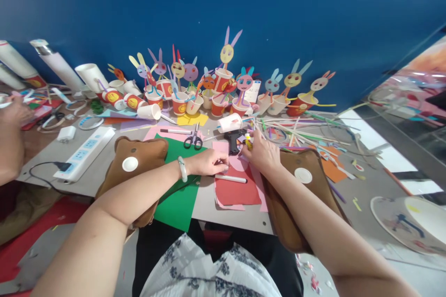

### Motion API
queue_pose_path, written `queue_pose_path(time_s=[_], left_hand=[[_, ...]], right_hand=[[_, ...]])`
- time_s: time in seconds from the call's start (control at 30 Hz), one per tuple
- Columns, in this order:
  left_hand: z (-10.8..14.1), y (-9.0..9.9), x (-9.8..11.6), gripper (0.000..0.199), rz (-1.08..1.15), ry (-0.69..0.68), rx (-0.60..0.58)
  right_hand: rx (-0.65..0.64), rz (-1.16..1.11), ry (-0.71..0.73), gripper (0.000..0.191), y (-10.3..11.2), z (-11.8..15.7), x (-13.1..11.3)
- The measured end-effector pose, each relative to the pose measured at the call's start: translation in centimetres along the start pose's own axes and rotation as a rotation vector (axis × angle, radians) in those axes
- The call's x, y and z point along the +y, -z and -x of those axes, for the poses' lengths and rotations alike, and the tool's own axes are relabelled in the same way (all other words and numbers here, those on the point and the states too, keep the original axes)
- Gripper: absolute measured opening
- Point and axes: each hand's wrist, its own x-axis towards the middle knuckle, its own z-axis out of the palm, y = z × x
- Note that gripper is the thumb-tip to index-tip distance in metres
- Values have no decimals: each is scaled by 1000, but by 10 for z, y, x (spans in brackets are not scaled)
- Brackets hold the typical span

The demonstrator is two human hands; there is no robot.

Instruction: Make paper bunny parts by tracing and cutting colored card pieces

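Far to the left of the smooth red sheet (239, 195), I see a long power strip (85, 154) of hard white plastic. Nearer the sheet comes a plump, soft-looking brown cushion (148, 160), then flat green paper (177, 209) just left of it, with looped black scissors (193, 140) over the green's top edge. Behind the sheet, mostly to its left, red-and-white paper cups (179, 104) hold flat, long-eared cutouts (226, 54). At the sheet's upper left, my left hand (209, 162), below a glossy round bangle (182, 169), curls its fingers inward; I can't tell whether they pinch anything. A slim white marker (231, 178) lies across the sheet, and a thin pink paper disc (239, 164) sits at its top edge. At the sheet's upper right, my right hand (262, 152) pinches a small yellow piece (248, 141), its shape mostly hidden. Further right, thin coloured strips (315, 137) lie tangled.
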Motion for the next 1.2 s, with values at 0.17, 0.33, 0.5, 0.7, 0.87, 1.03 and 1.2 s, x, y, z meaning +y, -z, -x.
queue_pose_path(time_s=[0.17, 0.33, 0.5, 0.7, 0.87, 1.03, 1.2], left_hand=[[1, 3, 1, 12, 25, -8, 30], [-3, 2, -1, 10, 81, -8, 135], [-6, 2, -1, 22, 471, 71, 236], [-7, 8, 1, 35, 845, 243, 316], [-7, 9, 6, 34, 829, 217, 372], [-4, 8, 9, 35, 742, 159, 374], [-6, 9, 3, 29, 715, 187, 406]], right_hand=[[114, 20, 22, 33, 3, 1, 7], [399, -32, 52, 28, 7, 2, 19], [604, -579, 138, 28, 7, 9, 21], [673, -958, 186, 29, -6, 21, 4], [680, -883, 282, 23, -11, 30, -1], [614, -818, 360, 19, -18, 35, 1], [591, -861, 284, 25, -23, 33, 1]])
